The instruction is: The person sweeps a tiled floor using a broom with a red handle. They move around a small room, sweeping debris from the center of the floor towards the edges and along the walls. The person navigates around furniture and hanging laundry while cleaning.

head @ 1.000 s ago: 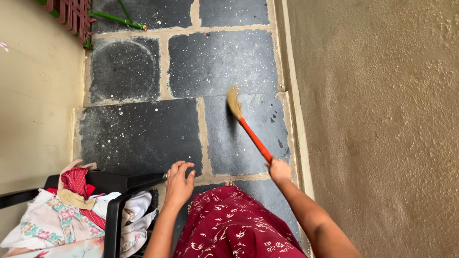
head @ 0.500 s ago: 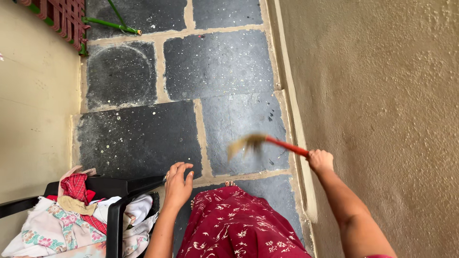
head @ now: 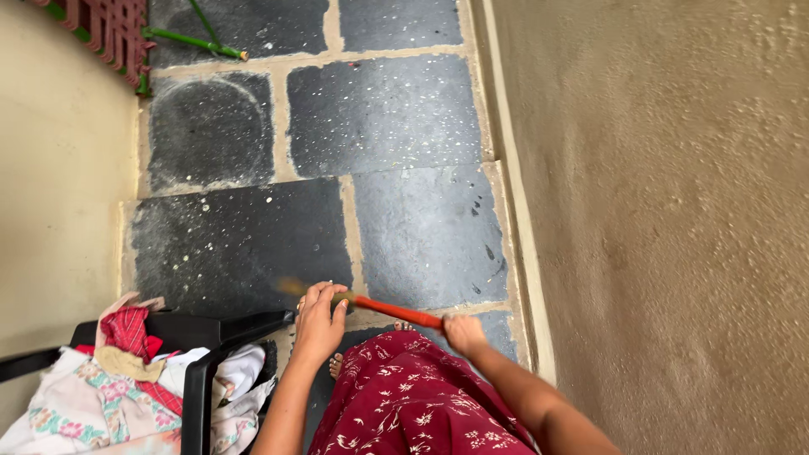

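Item: broom [head: 396,311], orange handle. My right hand [head: 463,332] grips its end; the shaft runs toward ten o'clock, low over the stone floor [head: 244,244], bristles blurred behind my left hand [head: 318,324], which rests fingers spread on the black chair [head: 198,371].

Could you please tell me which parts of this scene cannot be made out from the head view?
- Broom: its bristle end is motion-blurred and runs behind the left hand.
- Black plastic chair: cut off by the bottom and left edges, its seat covered by a pile of clothes.
- Right hand: fingers wrap the orange handle, so the palm is hidden.
- Feet: mostly hidden under the red skirt.
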